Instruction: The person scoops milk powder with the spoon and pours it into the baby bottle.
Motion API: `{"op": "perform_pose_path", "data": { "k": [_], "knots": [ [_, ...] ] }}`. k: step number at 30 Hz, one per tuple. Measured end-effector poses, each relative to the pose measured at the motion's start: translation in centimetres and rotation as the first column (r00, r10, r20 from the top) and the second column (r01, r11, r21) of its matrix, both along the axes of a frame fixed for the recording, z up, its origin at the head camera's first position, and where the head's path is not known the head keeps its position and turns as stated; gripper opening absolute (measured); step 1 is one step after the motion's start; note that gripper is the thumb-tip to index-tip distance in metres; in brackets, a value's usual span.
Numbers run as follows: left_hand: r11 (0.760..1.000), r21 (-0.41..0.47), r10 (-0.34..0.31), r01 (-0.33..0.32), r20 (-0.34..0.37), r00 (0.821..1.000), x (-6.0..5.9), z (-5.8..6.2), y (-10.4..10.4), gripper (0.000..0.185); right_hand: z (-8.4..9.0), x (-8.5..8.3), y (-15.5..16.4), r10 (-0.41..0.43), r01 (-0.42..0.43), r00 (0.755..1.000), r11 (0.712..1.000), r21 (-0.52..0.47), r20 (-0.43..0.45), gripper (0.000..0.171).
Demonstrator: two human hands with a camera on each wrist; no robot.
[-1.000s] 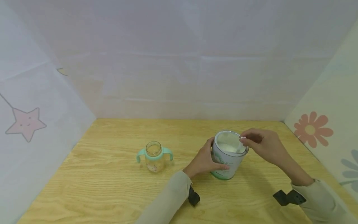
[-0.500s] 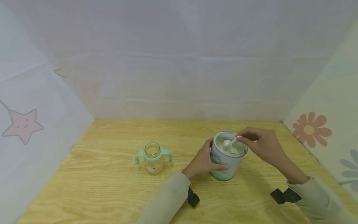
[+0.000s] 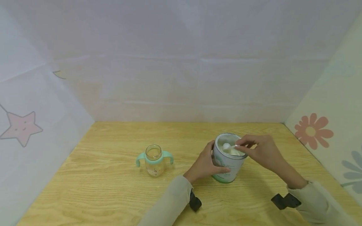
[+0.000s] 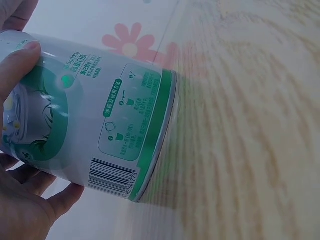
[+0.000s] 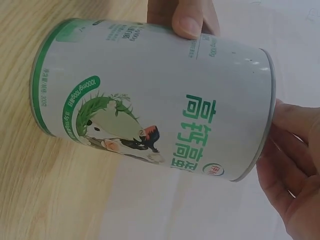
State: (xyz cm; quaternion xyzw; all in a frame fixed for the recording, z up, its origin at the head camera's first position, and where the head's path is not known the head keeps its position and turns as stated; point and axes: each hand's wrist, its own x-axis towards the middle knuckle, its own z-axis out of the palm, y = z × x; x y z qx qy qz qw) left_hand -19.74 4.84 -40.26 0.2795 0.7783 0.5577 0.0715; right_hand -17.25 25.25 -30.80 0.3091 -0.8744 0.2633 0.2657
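Observation:
An open white-and-green milk powder can (image 3: 227,163) (image 4: 95,135) (image 5: 150,105) stands upright on the wooden table (image 3: 113,188), right of centre. My left hand (image 3: 205,163) (image 4: 20,190) grips its side, fingers and thumb curled round the wall. Over the can's mouth, my right hand (image 3: 258,150) (image 5: 290,165) pinches the handle of a small white scoop (image 3: 227,146), whose bowl is heaped with white powder above the opening. A clear baby bottle (image 3: 154,160) with mint-green handles and no lid stands to the left, apart from both hands.
Pale paper walls close the table in at the back and on both sides, with a pink star (image 3: 20,127) on the left one and an orange flower (image 3: 310,131) on the right. Bare wood lies between bottle and can.
The right hand has lifted the scoop out of the powder; its filled bowl now shows above the can's mouth, shifted slightly left. The left hand and the bottle have stayed put.

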Motion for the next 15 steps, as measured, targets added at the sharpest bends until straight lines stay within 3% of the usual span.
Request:
{"op": "perform_pose_path", "data": {
  "k": [15],
  "knots": [
    [1.0, -0.001, 0.001, -0.001, -0.014, 1.0, 0.06, -0.11, -0.04, 0.098, -0.01, 0.47, -0.41, 0.058, -0.058, 0.998, 0.997, 0.058, 0.004, 0.031]
  ]
}}
